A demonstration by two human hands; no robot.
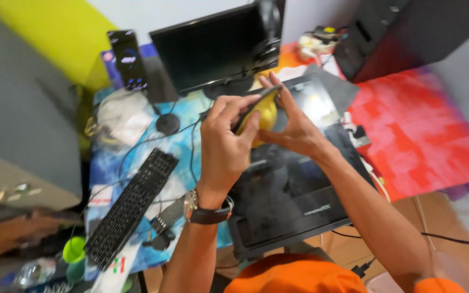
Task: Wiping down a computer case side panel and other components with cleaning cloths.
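My left hand grips a thin dark slab, which looks like a phone, by its edge, with a yellow cloth pressed against it. My right hand meets it from the right, fingers spread on the cloth and the phone. Both hands hover over a large dark flat panel lying on the desk in front of me. A watch sits on my left wrist.
A black monitor stands behind the hands, with an upright phone on a stand to its left. A black keyboard lies left on a blue mat. A red mat and a dark case are right. Cables cross the desk.
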